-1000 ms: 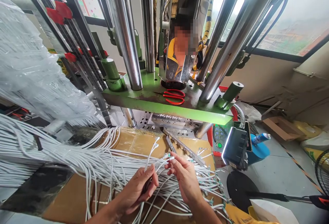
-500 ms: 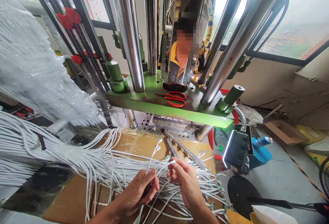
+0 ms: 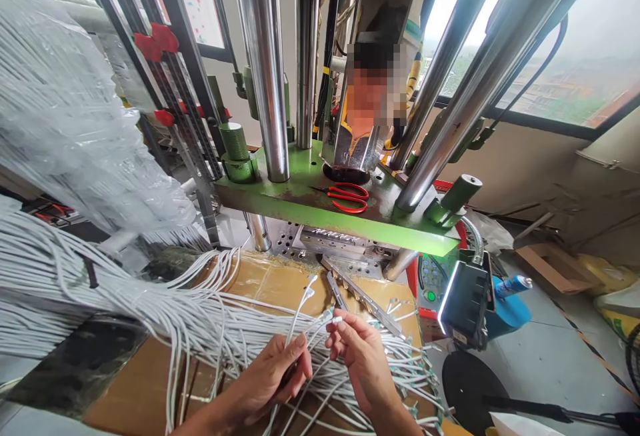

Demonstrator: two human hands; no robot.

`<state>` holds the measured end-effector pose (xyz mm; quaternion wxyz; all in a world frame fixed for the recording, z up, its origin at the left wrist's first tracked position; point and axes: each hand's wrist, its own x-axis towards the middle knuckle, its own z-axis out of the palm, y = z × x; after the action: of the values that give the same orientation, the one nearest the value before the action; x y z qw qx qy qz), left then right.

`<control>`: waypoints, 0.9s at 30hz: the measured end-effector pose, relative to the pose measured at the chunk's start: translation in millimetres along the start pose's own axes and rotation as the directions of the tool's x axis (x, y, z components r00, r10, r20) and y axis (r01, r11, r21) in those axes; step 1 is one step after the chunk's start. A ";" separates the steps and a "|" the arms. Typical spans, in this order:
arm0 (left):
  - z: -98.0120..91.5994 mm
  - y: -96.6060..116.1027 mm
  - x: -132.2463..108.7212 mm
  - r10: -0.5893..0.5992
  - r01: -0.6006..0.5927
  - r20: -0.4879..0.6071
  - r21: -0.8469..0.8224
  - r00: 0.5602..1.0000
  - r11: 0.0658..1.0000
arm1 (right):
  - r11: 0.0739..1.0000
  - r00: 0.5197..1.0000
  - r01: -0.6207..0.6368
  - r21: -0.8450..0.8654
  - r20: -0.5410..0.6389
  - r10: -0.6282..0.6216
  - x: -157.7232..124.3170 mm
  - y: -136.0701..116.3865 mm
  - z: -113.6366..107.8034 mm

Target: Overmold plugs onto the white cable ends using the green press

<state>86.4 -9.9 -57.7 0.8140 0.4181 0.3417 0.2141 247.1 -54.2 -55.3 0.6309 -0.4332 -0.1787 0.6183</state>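
Observation:
A thick bundle of white cables (image 3: 150, 303) runs in from the left across the cardboard-covered bench (image 3: 260, 289), its loose ends fanning out under my hands. My left hand (image 3: 270, 376) is shut on a white cable (image 3: 295, 323), whose small connector end stands up past my fingertips. A dark item is partly hidden in that palm. My right hand (image 3: 360, 363) pinches a white cable tip (image 3: 336, 320) between thumb and finger. Just beyond it lies a long, notched metal mould strip (image 3: 363, 301), with a narrow metal tool (image 3: 336, 291) beside it.
Steel columns of a green-platen press (image 3: 300, 203) rise ahead, with red scissors (image 3: 347, 197) on the platen. A person (image 3: 350, 149) stands behind it. A black control box (image 3: 465, 303) stands to the right, and a plastic-wrapped bundle (image 3: 65, 116) fills the left.
My view has drifted slightly, shifting the press and bench a little right. Both hands stay in nearly the same place on the cables, and my right hand's cable tip sits a little higher.

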 end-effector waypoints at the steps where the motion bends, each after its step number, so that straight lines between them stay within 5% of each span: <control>1: -0.4 -0.1 0.0 -0.001 0.001 0.006 -0.004 1.000 1.000 | 1.000 1.000 -0.008 0.002 -0.001 0.008 0.2 0.0 0.3; 18: -8.4 0.6 -1.6 -0.007 0.006 0.016 0.082 1.000 0.997 | 0.993 0.995 -0.065 0.100 0.081 0.057 3.9 3.9 2.7; 27: -19.7 -0.1 -1.7 0.085 -0.137 0.146 0.392 0.986 0.910 | 0.993 0.996 0.078 -0.088 0.038 -0.075 3.2 -10.2 22.3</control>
<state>70.8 -0.5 -65.4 0.7177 0.6071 0.3019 0.1589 237.1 -42.6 -35.9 0.6311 -0.4430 -0.2337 0.5924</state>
